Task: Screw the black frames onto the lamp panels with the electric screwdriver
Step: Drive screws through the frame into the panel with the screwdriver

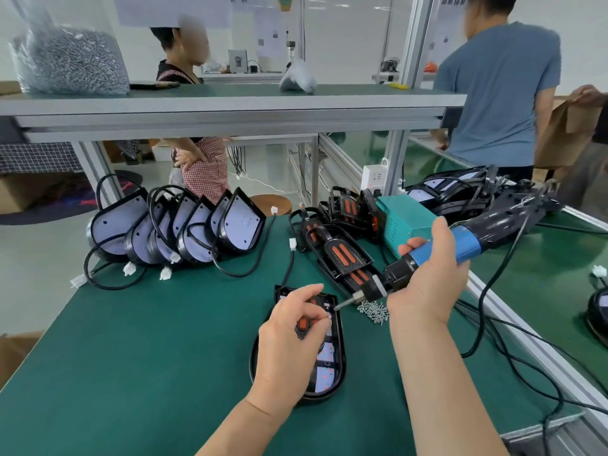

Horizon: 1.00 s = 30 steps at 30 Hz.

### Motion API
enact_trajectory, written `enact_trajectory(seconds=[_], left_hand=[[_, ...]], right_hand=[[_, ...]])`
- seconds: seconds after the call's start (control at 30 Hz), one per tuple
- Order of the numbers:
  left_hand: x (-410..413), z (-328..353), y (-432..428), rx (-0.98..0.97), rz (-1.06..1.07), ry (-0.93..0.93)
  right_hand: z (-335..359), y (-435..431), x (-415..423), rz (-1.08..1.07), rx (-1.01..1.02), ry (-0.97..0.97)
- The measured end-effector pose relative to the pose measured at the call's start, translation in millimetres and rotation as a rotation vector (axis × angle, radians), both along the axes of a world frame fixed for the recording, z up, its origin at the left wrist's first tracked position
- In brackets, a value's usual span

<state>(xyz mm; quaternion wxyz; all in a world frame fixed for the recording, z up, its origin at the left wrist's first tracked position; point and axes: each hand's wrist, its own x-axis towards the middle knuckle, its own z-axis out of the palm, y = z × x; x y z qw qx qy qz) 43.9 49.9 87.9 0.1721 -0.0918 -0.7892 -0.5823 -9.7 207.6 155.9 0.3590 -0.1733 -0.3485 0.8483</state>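
The green worktop (pixel 148 357) carries a flat lamp panel (pixel 329 373) with a black frame (pixel 342 350) laid on it. Behind and left of that panel a row of lamp panels (pixel 184 228) stands on edge. Behind and right of it lie spare black frames (pixel 342 255). The electric screwdriver (pixel 467 245), gripped in the right hand (pixel 427 284), slants down to the panel's far end. The left hand (pixel 289 337) rests over the panel, pinching a screw (pixel 329 315) at the bit's tip. Loose screws (pixel 373 311) lie just right of the panel.
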Motion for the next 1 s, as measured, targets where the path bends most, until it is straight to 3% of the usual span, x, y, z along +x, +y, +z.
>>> enact_trajectory(seconds=[1.0], left_hand=[[17.7,6.8,2.8,0.141,-0.003,-0.092]], right_hand=[[5.3,-8.7,19.5,-0.006,-0.003,-0.003]])
